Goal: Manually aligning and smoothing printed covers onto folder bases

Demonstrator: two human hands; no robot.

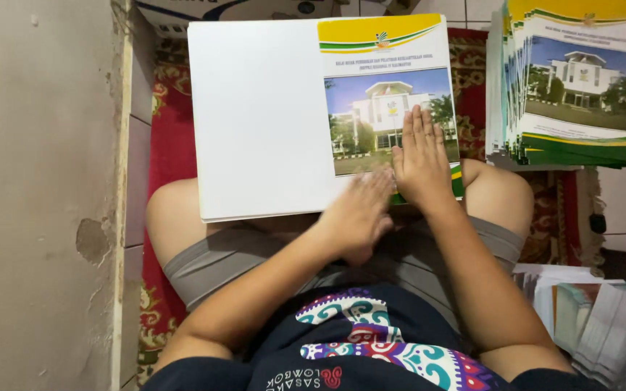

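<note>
An open booklet cover (pixel 269 116) lies across the seated person's knees, its white half toward the grey wall (pixel 38 181) and its printed half, with a photograph of a white building, toward the stack of matching booklets (pixel 577 87). Both hands rest on it flat with fingers stretched out, gripping nothing: the right hand (pixel 422 163) presses on the lower corner of the photograph, and the left hand (pixel 360 213) lies just beside it at the cover's near edge, blurred. The hands hide that corner of the cover. One stack stands beyond the cover's printed side, cut off by the frame; how many booklets it holds cannot be counted. A second, looser pile of papers (pixel 595 318) lies nearer the person on that same side, also cut off. A red patterned rug (pixel 164 145) shows under the cover, and a cardboard box (pixel 182 14) peeks out past its far edge.
</note>
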